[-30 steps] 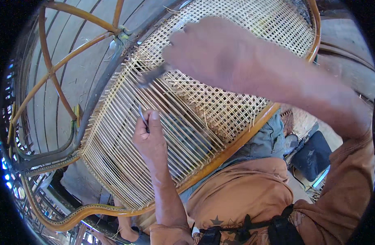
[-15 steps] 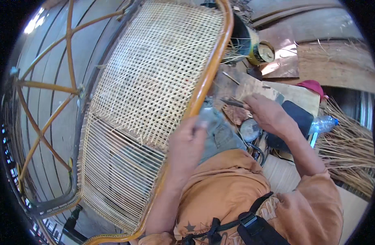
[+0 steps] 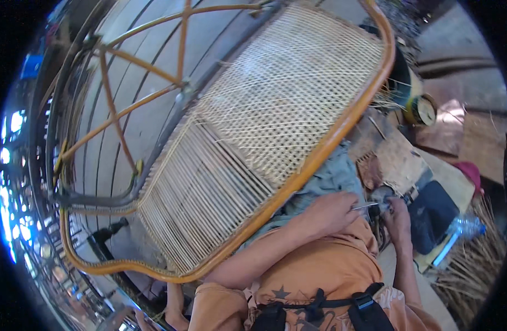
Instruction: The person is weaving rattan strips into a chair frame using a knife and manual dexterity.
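A chair panel of woven cane [image 3: 286, 99] in an orange-brown rattan frame [image 3: 331, 144] lies tilted across my lap. Its upper part is a close mesh; the lower part has only parallel cane strands [image 3: 204, 193]. Beyond the frame's right edge, in front of my body, my left hand [image 3: 337, 211] is closed on a thin, pale, shiny strip [image 3: 366, 206], whose kind I cannot make out. Close by, my right hand [image 3: 398, 222] has its fingers curled at the strip's far end. What lies inside the right hand is hidden.
A wooden board [image 3: 399, 160] carries a slim tool [image 3: 376, 127]. Farther right are a dark pad [image 3: 431, 208], a plastic bottle [image 3: 467, 226] and a bundle of cane strips [image 3: 468, 262]. A yellow-and-black can [image 3: 424, 110] stands behind. Crossed rattan poles [image 3: 113, 113] rise at left.
My left hand has left the panel's frame and come beside my right hand. My right hand has drawn back toward my body from the board. The view has swung left.
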A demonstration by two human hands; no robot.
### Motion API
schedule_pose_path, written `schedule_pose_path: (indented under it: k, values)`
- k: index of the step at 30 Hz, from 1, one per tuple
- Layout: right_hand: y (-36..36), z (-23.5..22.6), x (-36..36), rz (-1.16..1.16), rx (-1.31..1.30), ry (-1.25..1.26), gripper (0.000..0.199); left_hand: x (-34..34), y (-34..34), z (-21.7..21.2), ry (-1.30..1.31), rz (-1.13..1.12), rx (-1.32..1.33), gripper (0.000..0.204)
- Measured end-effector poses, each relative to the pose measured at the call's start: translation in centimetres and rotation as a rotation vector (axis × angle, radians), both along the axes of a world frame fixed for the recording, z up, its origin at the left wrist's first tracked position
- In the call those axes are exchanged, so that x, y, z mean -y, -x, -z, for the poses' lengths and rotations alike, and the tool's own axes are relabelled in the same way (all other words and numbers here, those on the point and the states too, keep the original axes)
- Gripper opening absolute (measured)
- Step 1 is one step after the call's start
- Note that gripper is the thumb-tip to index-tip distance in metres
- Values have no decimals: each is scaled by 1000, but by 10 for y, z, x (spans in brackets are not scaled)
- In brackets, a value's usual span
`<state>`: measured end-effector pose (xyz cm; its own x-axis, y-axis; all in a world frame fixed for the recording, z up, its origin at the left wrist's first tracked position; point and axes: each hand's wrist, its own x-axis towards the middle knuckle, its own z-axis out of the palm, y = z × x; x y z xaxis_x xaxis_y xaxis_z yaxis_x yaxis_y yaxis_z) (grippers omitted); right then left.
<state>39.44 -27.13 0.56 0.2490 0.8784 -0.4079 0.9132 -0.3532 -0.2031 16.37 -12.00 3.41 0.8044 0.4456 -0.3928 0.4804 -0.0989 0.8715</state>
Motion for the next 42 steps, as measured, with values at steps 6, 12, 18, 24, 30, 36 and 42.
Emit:
schedule_pose_path:
  k: [6,12,18,24,30,36,42]
  values:
    - [102,-14,-162,15,-663,-348,16,33,115,17,282,-328,-7,34]
    - [233,29,-268,-488,-745,-95,11,54,162,27,487,-657,-25,38]
    - [263,62,-288,-824,-496,-113,10,47,165,32,490,-614,12,37]
    - [267,66,-279,-871,-387,-173,12,47,168,39,465,-606,70,35]
    - [264,63,-279,-939,-366,-212,13,45,169,40,485,-586,122,36]
    - [268,60,-279,-913,-299,-115,12,50,169,41,411,-684,179,33]
    - [265,63,-278,-879,-330,-142,13,46,170,38,422,-690,210,33]
